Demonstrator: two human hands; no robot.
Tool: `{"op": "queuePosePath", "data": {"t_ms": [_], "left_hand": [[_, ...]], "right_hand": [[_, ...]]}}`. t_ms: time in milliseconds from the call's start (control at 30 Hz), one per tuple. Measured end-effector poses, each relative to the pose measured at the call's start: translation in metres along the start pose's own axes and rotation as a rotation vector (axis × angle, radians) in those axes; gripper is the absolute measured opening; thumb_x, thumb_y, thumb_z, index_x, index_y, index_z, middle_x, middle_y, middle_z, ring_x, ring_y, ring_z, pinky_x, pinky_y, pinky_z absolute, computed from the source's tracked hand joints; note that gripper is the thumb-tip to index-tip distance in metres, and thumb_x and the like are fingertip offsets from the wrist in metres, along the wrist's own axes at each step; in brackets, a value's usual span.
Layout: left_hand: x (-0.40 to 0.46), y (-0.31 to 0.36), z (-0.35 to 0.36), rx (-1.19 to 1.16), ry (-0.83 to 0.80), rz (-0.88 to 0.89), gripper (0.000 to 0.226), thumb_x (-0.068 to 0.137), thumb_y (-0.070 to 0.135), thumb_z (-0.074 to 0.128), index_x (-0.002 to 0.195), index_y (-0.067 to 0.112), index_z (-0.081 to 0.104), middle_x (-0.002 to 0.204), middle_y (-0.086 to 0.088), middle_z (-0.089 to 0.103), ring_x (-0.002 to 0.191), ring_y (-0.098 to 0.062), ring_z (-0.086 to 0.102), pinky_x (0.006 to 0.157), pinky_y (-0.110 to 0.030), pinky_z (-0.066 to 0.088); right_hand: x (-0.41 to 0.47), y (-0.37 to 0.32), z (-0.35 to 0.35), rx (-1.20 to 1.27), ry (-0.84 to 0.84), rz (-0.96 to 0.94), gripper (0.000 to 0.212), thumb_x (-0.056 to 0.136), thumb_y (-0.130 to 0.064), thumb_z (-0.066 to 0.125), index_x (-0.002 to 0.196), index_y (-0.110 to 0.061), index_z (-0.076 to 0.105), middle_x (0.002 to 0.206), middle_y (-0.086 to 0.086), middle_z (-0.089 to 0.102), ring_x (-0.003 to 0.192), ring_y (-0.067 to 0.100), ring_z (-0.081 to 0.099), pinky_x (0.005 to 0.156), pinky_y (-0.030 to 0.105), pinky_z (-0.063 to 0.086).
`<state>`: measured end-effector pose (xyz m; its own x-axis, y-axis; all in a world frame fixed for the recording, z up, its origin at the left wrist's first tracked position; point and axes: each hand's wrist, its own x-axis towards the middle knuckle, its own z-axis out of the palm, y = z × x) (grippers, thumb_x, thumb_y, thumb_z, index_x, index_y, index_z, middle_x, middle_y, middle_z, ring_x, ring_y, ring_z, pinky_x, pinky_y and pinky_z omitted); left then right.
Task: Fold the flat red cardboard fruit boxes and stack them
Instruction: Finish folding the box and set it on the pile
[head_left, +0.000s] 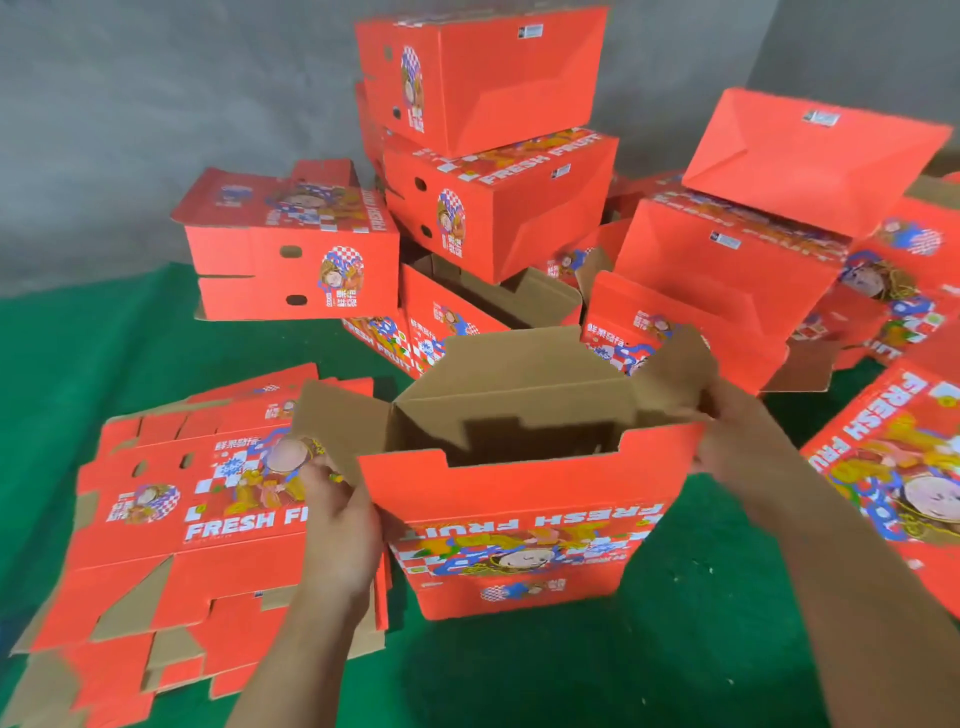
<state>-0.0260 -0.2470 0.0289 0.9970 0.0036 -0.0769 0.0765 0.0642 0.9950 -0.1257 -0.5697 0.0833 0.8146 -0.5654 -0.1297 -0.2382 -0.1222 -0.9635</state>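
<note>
Both hands grip the half-formed box, left hand and right hand at opposite corners; I'd square the walls before tucking flaps.

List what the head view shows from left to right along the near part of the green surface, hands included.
Pile of flat boxes → left hand gripping the half-folded box's left edge → half-folded box → right hand pinching its right flap → printed box at the right edge.
</note>
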Motion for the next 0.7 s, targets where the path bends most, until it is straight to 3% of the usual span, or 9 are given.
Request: {"op": "queuePosePath", "data": {"t_ms": [100, 167, 233, 300, 400, 467, 533, 633, 700], "left_hand": [[0.004, 0.003, 0.010, -0.040, 0.055, 0.110, 0.055, 0.090, 0.008, 0.060, 0.123, 0.041, 0.031, 0.103, -0.001, 0.068, 0.074, -0.030, 0.064, 0.053, -0.040, 0.056], [0.003, 0.006, 0.013, -0.020, 0.084, 0.175, 0.083, 0.086, 0.009, 0.055, 0.139, 0.059, 0.017, 0.132, -0.004, 0.062, 0.096, -0.045, 0.067, 0.074, -0.060, 0.058], [0.004, 0.001, 0.010, -0.011, 0.078, 0.269, 0.091, 0.092, 0.002, 0.049, 0.149, 0.063, 0.014, 0.143, -0.007, 0.056, 0.111, -0.040, 0.067, 0.085, -0.054, 0.061], [0.007, -0.004, 0.006, 0.057, 0.012, 0.313, 0.063, 0.095, 0.007, 0.046, 0.146, 0.045, 0.051, 0.131, -0.009, 0.068, 0.097, -0.016, 0.070, 0.074, -0.025, 0.060], [0.010, -0.005, 0.008, 0.027, -0.050, 0.183, 0.040, 0.093, 0.028, 0.047, 0.116, 0.041, 0.077, 0.119, 0.008, 0.076, 0.100, 0.000, 0.070, 0.080, -0.013, 0.054], [0.008, 0.000, 0.008, -0.048, -0.088, 0.103, 0.044, 0.097, 0.056, 0.042, 0.121, 0.037, 0.074, 0.124, 0.016, 0.073, 0.118, 0.002, 0.065, 0.102, -0.023, 0.049], [0.007, 0.003, 0.007, 0.061, -0.021, 0.185, 0.064, 0.095, 0.080, 0.030, 0.125, 0.039, 0.068, 0.121, 0.020, 0.072, 0.122, 0.001, 0.063, 0.109, -0.028, 0.043], [0.006, 0.002, 0.004, 0.448, 0.034, 0.486, 0.062, 0.108, 0.060, 0.016, 0.128, 0.035, 0.069, 0.093, 0.010, 0.070, 0.103, -0.026, 0.065, 0.096, -0.046, 0.050], [0.005, 0.004, 0.009, 0.691, 0.158, 0.548, 0.055, 0.110, 0.043, 0.026, 0.138, 0.019, 0.066, 0.088, 0.005, 0.058, 0.102, -0.041, 0.052, 0.096, -0.053, 0.039]], "right_hand": [[-0.002, 0.015, 0.008, 0.042, -0.070, 0.078, 0.032, 0.099, -0.009, 0.057, 0.098, -0.036, 0.074, 0.094, 0.001, 0.077, 0.083, 0.022, 0.067, 0.076, 0.041, 0.058], [-0.002, 0.017, 0.009, 0.077, -0.097, 0.077, 0.030, 0.100, -0.014, 0.059, 0.105, -0.040, 0.073, 0.101, -0.003, 0.079, 0.090, 0.019, 0.072, 0.076, 0.039, 0.062], [-0.001, 0.017, 0.010, 0.051, -0.126, 0.054, 0.027, 0.100, -0.016, 0.060, 0.108, -0.039, 0.071, 0.101, 0.000, 0.078, 0.090, 0.018, 0.073, 0.076, 0.040, 0.064], [-0.002, 0.016, 0.011, 0.051, -0.126, 0.029, 0.023, 0.098, -0.020, 0.063, 0.110, -0.038, 0.069, 0.103, 0.008, 0.076, 0.088, 0.020, 0.072, 0.083, 0.048, 0.062], [-0.007, 0.015, 0.015, 0.111, -0.097, 0.009, 0.027, 0.090, -0.033, 0.064, 0.115, -0.043, 0.066, 0.109, 0.010, 0.075, 0.089, 0.023, 0.072, 0.086, 0.055, 0.059], [-0.010, 0.019, 0.020, 0.122, -0.020, 0.008, 0.025, 0.091, -0.036, 0.063, 0.114, -0.046, 0.065, 0.106, 0.006, 0.076, 0.090, 0.025, 0.074, 0.086, 0.054, 0.060], [-0.010, 0.022, 0.025, 0.162, 0.097, 0.033, 0.019, 0.094, -0.041, 0.064, 0.113, -0.043, 0.065, 0.103, 0.004, 0.076, 0.085, 0.018, 0.073, 0.088, 0.050, 0.058], [-0.010, 0.023, 0.031, 0.359, 0.196, 0.082, 0.040, 0.096, -0.058, 0.059, 0.129, -0.036, 0.062, 0.106, -0.005, 0.073, 0.092, 0.011, 0.069, 0.082, 0.041, 0.056], [-0.013, 0.018, 0.037, 0.316, 0.293, -0.031, 0.041, 0.089, -0.064, 0.059, 0.126, -0.045, 0.059, 0.124, -0.008, 0.063, 0.110, 0.009, 0.065, 0.092, 0.036, 0.053]]}}
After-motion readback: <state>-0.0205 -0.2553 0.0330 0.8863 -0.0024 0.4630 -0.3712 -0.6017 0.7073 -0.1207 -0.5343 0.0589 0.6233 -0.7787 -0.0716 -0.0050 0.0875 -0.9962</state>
